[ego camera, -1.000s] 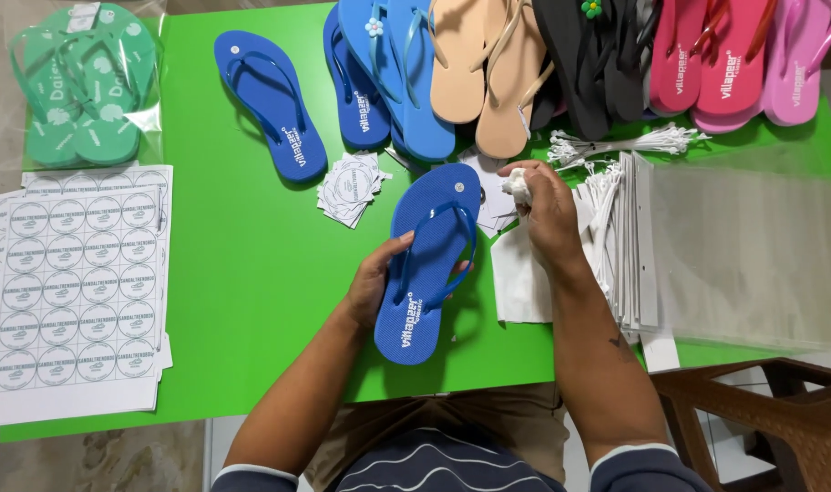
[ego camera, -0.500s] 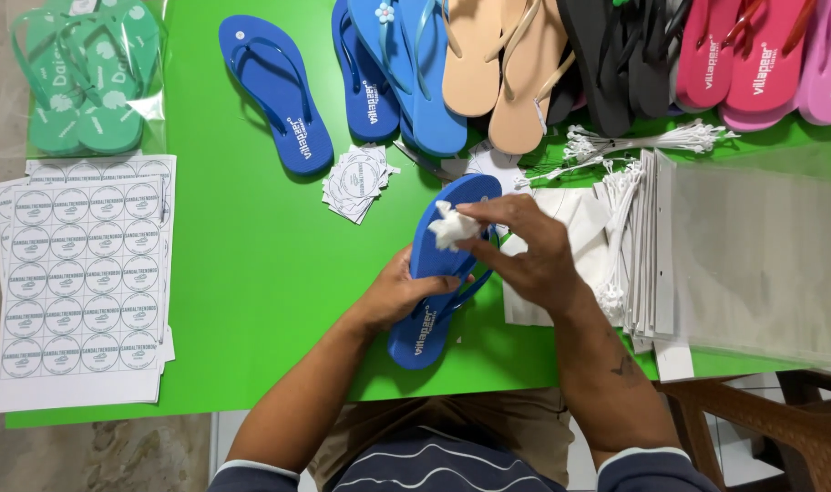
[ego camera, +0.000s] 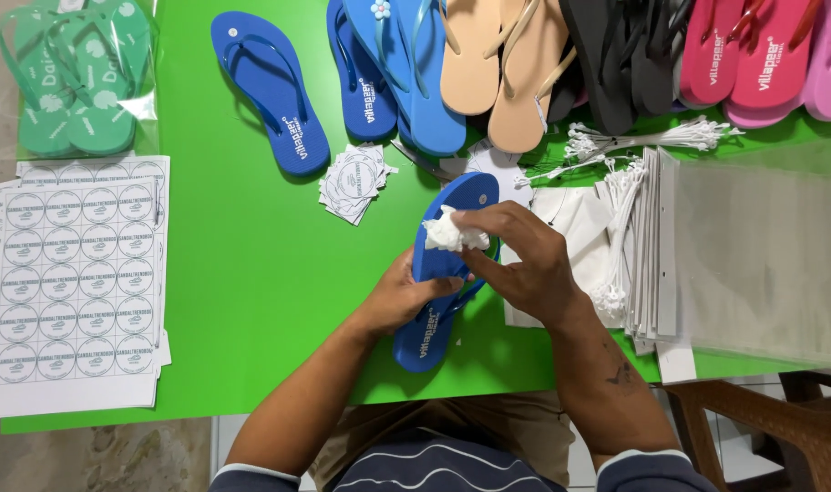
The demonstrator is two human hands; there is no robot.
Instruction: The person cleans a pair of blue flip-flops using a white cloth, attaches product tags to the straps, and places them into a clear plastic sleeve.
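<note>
Gripping the white crumpled wad (ego camera: 454, 231), your right hand (ego camera: 525, 264) has come onto the blue flip-flop (ego camera: 443, 273), clasped by your left hand (ego camera: 406, 296) at centre frame, so wiping is under way.

On the counter (ego camera: 251, 301) there are two hands (ego camera: 411, 296), and between them one blue sandal (ego camera: 438, 273) with one white wad (ego camera: 452, 232) on it. One more blue sandal (ego camera: 270, 87) lies alone. Two green sandals (ego camera: 74, 82) are in one clear bag. In the row at the top I can count at least two blue, two beige (ego camera: 502, 64), two black (ego camera: 616, 55) and three pink sandals (ego camera: 762, 55); the overlap hides the exact number. One pile of round tags (ego camera: 353, 180) lies loose. The sticker sheets (ego camera: 74, 282) are stacked, at least two.
</note>
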